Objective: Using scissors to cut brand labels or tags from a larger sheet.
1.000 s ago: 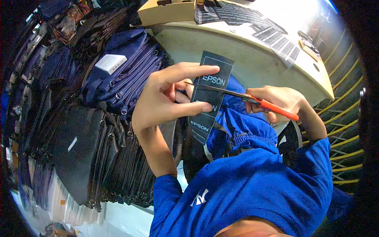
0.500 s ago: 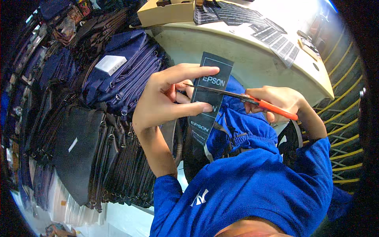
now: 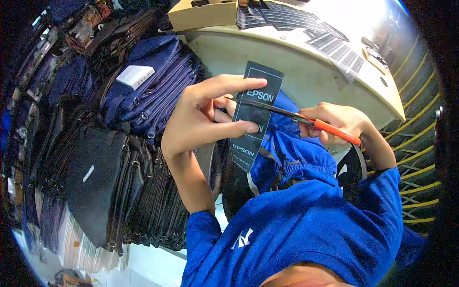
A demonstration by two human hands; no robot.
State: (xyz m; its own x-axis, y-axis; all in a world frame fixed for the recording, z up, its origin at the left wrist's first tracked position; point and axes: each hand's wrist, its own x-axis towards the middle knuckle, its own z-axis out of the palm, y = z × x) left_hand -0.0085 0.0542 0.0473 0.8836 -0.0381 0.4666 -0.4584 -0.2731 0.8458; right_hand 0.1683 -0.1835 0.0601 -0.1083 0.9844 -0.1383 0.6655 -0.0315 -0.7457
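A long dark strip of printed labels with white lettering and thin white borders hangs tilted in front of me. My left hand grips it, index finger and thumb lying on its face and the other fingers curled at its left side. My right hand is closed around the orange-red handles of a pair of scissors. The dark blades reach leftward across the strip, between left index finger and thumb. Their tips end by my curled left fingers. Whether the strip is cut there, I cannot tell.
A pale table curves ahead, bearing a yellow box and dark printed sheets. Stacked navy bags and black bags fill the left; a small white box lies on the navy ones. Yellow-edged slats stand right.
The scissor blades have shifted slightly along the strip and look closer together. The strip and my left hand have barely moved.
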